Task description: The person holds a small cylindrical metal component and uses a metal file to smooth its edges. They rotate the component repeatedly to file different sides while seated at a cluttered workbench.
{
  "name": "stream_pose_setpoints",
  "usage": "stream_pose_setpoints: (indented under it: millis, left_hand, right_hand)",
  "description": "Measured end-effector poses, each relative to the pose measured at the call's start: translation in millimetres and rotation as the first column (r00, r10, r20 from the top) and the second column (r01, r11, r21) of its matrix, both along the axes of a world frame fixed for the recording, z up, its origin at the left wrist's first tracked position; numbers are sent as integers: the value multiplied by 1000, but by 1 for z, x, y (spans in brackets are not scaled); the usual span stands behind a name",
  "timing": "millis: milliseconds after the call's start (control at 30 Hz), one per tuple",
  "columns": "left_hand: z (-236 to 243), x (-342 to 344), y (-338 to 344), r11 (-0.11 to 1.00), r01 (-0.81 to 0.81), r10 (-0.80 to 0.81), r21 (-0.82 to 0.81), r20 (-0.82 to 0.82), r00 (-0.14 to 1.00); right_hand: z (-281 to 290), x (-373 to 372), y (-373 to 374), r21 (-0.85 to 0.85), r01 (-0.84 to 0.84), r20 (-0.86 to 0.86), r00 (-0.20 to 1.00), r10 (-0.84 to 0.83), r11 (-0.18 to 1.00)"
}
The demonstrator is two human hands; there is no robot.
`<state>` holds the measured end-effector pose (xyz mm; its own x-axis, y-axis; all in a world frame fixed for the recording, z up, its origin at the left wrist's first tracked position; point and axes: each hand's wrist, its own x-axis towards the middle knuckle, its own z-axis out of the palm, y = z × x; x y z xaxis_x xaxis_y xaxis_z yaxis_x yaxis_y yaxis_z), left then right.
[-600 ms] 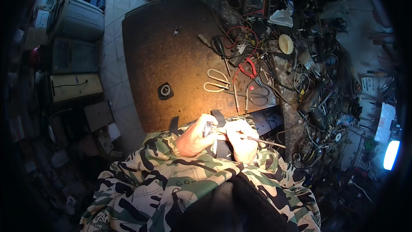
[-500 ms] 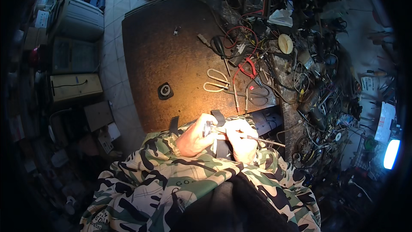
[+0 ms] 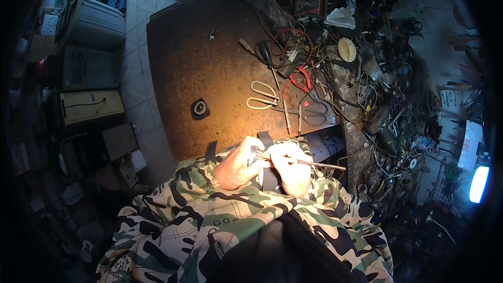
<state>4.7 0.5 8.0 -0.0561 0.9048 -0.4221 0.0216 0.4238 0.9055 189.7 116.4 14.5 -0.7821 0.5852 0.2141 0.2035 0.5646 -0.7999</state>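
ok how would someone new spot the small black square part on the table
Start at the brown wooden tabletop, then look at its left half, beyond the left hand. There the small black square part lies, well left of the cream loop handles. Unlike those long open loops, it is compact, with a paler round ring on top.

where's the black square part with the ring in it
In the head view, the black part lies on the left side of the brown table, beyond the left hand.

Dark capitals are running across the camouflage clothing; more lettering is showing at its lower left.
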Motion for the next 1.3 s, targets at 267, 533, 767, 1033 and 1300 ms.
stream_pose_setpoints:
  millis: [267,533,767,1033,1300]
  left_hand:
    - [-7,1,-3,1000,1,-1,25,11,1000]
    - [5,-3,1,992,-79,101,-93,249,963]
    - [5,-4,4,995,-58,74,-81,214,974]
    - [5,-4,4,995,-21,33,-94,133,991]
    - [-1,1,-2,995,-78,86,-59,161,983]
  right_hand:
    - [-1,3,-22,-768,312,74,910,-407,559]
    - [0,-4,-18,-901,203,-16,867,-498,383]
    - [-19,2,-18,-715,255,-24,922,-387,651]
    - [7,-4,-9,-773,168,-19,958,-287,611]
    - [-3,-2,-6,-567,109,-41,986,-160,817]
